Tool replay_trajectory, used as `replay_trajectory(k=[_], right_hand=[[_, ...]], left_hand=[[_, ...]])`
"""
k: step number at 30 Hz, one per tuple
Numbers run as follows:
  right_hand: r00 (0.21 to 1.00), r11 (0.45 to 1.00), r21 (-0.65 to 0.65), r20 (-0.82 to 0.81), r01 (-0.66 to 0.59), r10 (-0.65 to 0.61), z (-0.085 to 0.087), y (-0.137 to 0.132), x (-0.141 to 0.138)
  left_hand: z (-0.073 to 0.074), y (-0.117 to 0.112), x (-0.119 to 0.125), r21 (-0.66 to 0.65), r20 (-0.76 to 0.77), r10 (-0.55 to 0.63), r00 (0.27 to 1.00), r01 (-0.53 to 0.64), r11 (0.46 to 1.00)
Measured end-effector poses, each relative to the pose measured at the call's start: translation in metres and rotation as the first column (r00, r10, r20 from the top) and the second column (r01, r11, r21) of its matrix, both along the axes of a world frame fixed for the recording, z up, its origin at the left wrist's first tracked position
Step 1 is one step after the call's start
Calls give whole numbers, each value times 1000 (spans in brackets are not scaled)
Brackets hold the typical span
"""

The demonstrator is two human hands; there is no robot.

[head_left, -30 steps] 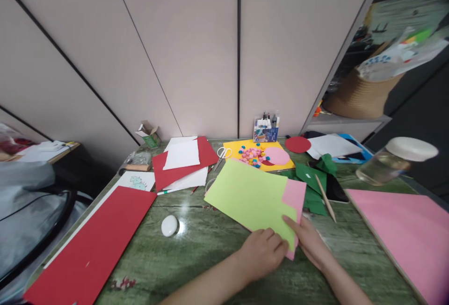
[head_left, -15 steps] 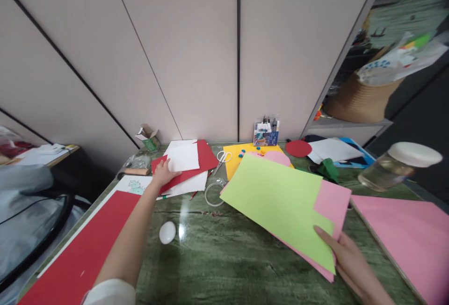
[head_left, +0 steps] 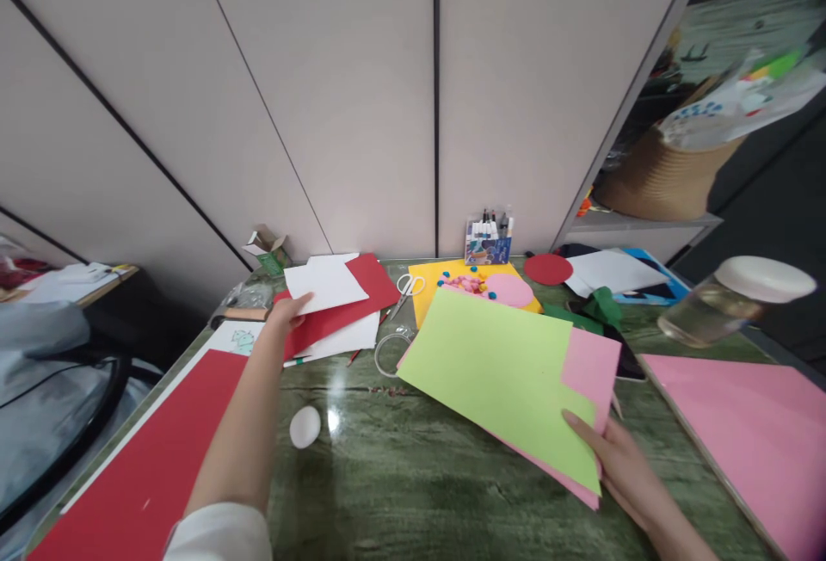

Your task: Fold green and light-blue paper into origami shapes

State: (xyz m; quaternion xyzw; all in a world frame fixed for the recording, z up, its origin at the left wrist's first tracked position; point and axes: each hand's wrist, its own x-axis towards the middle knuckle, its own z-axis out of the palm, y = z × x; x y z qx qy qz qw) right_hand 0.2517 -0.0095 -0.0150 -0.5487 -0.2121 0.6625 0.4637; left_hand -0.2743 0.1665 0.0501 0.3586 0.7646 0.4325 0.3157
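Observation:
My left hand (head_left: 288,311) reaches to the back left and pinches the near left corner of a small white paper (head_left: 329,287), thumb on top. Under that paper lie a red sheet (head_left: 380,281) and more white paper (head_left: 352,337). My right hand (head_left: 616,462) grips a light green sheet (head_left: 483,372) together with pink paper (head_left: 594,365) by their lower right corner, thumb on the green side. These sheets are held tilted over the table; my right fingers are hidden behind them.
Around the sheets are scissors (head_left: 406,294), a tape roll (head_left: 380,356), a white round piece (head_left: 305,427), a yellow sheet (head_left: 422,279) with small beads, and a marker box (head_left: 489,240). At right stand a lidded jar (head_left: 716,303) and pink board (head_left: 742,423). A long red sheet (head_left: 148,449) lies left.
My left hand has gone from resting on the red sheet to pinching the small white paper, which has shifted left and turned. The green and pink sheets moved slightly left, uncovering beads.

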Motion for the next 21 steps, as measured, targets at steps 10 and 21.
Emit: replay_trajectory(k=[10, 21], right_hand=[[984, 986, 47, 69, 161, -164, -3, 0, 16], [975, 978, 91, 105, 186, -195, -1, -1, 16]], left_hand=[[-33, -136, 69, -211, -92, -499, 862, 472, 856], [-30, -74, 4, -300, -725, -453, 519, 353, 886]])
